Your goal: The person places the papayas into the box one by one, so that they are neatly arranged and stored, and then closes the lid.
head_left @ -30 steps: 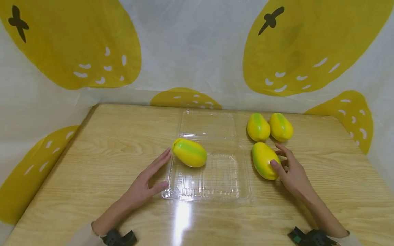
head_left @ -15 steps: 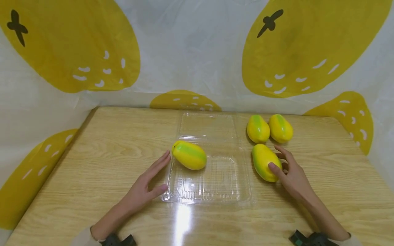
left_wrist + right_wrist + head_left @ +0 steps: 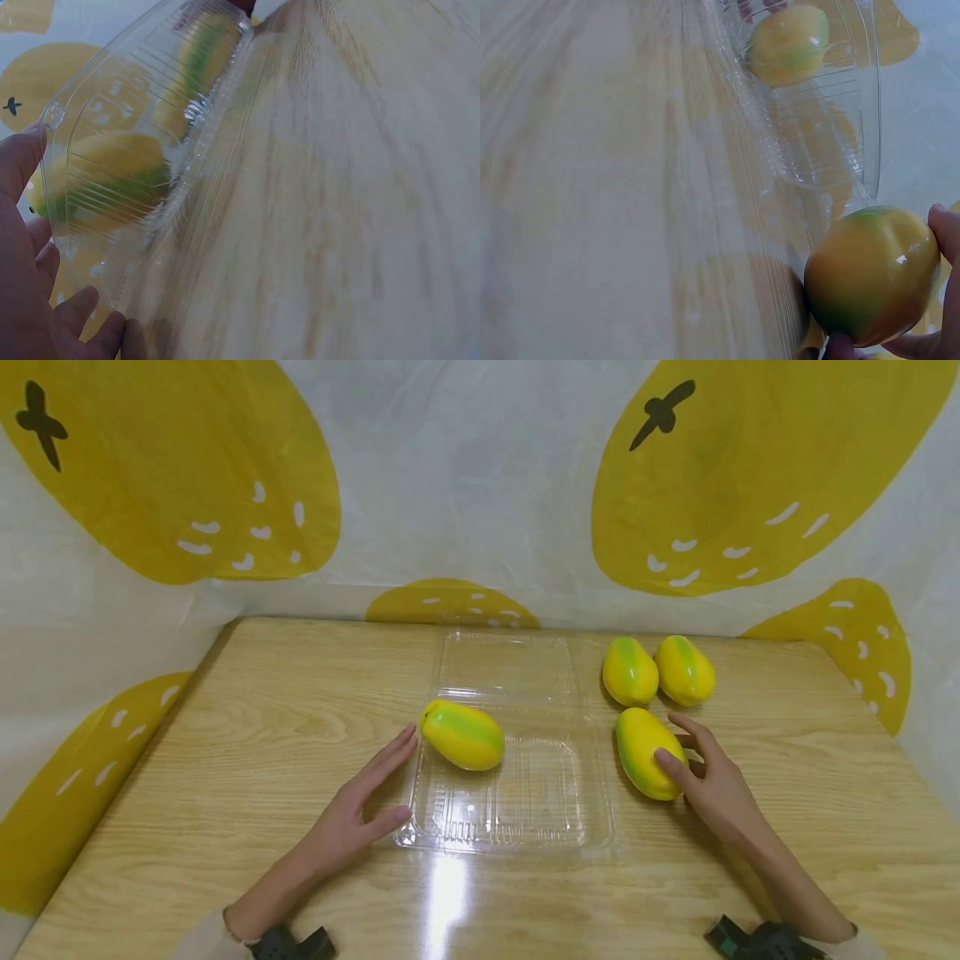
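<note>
A clear plastic clamshell box (image 3: 536,793) lies with its lid folded back on the table. One yellow papaya with a green stripe (image 3: 463,735) rests in the box's left side. My left hand (image 3: 348,810) is at the box's left edge, fingers extended and thumb apart. In the left wrist view, the thumb (image 3: 22,161) is right at the clear rim. My right hand (image 3: 716,781) holds a second papaya (image 3: 647,756) between thumb and fingers, just right of the box. The right wrist view shows this papaya (image 3: 874,274) close up, with fingertips around its underside.
Two more papayas, one on the left (image 3: 630,671) and one on the right (image 3: 686,671), sit behind the held one. The box's lid (image 3: 506,664) reaches toward the back edge of the wooden table (image 3: 300,693). A fruit-printed cloth (image 3: 465,468) hangs behind.
</note>
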{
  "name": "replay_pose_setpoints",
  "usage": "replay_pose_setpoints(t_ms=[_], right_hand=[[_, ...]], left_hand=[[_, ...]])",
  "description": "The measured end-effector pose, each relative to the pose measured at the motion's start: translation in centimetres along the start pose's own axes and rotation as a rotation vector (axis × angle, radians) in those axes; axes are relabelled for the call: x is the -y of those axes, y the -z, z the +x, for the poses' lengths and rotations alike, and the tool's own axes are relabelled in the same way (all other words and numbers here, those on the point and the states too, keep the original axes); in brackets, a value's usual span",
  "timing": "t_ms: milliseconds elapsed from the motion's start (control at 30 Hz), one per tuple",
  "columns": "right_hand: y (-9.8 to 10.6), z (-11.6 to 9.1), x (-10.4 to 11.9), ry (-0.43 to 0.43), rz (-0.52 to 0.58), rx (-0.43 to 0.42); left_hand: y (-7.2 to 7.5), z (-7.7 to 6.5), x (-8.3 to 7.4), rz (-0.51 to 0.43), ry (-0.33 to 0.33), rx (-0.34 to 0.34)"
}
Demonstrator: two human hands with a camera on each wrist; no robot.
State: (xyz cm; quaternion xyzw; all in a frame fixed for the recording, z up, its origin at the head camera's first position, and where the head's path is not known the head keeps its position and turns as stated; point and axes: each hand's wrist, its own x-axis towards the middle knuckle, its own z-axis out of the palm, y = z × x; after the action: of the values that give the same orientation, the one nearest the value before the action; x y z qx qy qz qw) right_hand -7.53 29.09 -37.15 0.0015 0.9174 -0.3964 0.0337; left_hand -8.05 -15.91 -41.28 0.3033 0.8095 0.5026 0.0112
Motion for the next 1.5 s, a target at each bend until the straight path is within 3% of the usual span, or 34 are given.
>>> replay_pose_setpoints(t_ms=[500, 1500], right_hand=[[0.54, -0.05, 0.17, 0.006, 0.022, 0.070], [0.43, -0.28, 0.53, 0.217, 0.055, 0.000]], left_hand=[[0.04, 0.11, -0.26, 0.004, -0.003, 0.002], [-0.08, 0.04, -0.14, 0.005, 0.008, 0.004]])
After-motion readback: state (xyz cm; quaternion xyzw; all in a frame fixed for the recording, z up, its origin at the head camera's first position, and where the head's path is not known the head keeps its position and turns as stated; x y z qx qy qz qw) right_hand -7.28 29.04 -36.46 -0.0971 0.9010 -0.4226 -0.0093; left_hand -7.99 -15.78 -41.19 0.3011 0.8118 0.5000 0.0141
